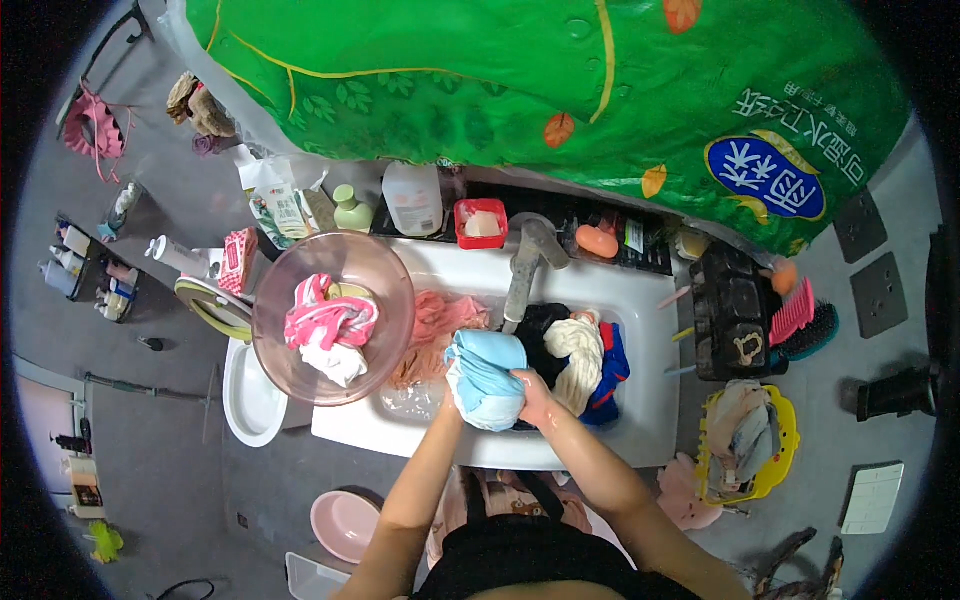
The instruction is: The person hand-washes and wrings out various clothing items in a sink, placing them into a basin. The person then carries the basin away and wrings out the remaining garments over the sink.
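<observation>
A bunched light-blue and white cloth (487, 375) is held between my two hands over the white sink (640, 440). My left hand (455, 402), mostly hidden behind the cloth, grips its left side. On the right side, my right hand (537, 398) has its fingers closed round the edge. Pink and peach wet clothes (445, 318) lie in soapy water to the left. Right of my hands sit a black cloth (543, 330), a cream cloth (577, 362) and a blue garment with red trim (608, 385). The grey tap (522, 270) stands just beyond the cloth.
A translucent basin (275, 360) with pink and white clothes rests over the sink's left end. Behind the sink stand a red soap dish (482, 224), orange soap (597, 241) and bottles. A large green package (450, 80) hangs above. At right is a yellow basket (780, 465) of clothes.
</observation>
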The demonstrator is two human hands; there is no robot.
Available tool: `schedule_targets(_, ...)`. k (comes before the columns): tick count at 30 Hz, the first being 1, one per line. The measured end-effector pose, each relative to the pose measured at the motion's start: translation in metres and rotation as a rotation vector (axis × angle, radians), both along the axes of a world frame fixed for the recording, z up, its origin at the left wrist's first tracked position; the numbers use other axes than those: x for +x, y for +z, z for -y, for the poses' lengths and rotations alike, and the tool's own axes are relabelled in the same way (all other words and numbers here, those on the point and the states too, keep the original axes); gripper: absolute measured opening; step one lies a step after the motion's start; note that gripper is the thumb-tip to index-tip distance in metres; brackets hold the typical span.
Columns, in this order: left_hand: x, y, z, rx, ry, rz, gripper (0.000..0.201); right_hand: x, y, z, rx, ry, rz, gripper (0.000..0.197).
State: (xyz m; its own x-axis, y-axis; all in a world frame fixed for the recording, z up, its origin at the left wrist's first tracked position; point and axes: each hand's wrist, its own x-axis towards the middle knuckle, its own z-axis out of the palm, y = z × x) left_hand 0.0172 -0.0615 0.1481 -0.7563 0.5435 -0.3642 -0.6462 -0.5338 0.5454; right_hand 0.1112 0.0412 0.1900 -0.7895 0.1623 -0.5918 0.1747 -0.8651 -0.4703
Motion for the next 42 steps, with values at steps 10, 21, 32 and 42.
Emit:
schedule_targets(10,-0.014,-0.018,-0.004,0.303,-0.415,0.269,0.035,0.024,-0.042,-0.004,-0.364,0.07,0.002,0.039)
schedule_targets(21,0.033,0.058,-0.009,-0.495,0.044,-1.256,0.029,0.0,-0.015,0.003,-0.702,-0.076,-0.288,0.061)
schedule_targets(32,-0.009,0.007,-0.013,0.391,-0.131,0.29,0.025,-0.002,-0.019,-0.015,0.451,-0.066,-0.173,0.027)
schedule_targets(42,-0.043,-0.051,-0.024,-0.383,-1.223,-0.69,0.013,-0.018,0.037,-0.002,1.944,0.712,-0.484,0.015)
